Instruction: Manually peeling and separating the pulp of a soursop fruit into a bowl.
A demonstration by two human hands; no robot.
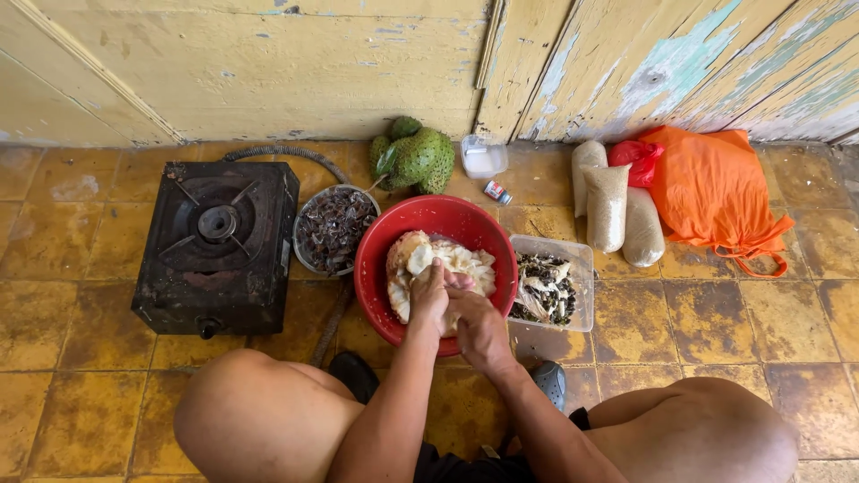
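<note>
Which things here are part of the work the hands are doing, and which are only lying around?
In use:
- left hand and right hand, both in the white fruit pulp
- round red plastic bowl
- clear plastic tub of dark seeds
- metal bowl of dark seeds

Lying about:
- black gas stove
- green spiky fruit
- orange cloth bag
- three grain sacks

One stove [216, 246], one red basin [385, 240], one green fruit [416, 158], three grain bags [608, 206], two plastic tubs [582, 259].

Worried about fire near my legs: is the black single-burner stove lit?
Apparently off: the black single-burner gas stove shows no flame, and nothing sits on its burner.
</note>
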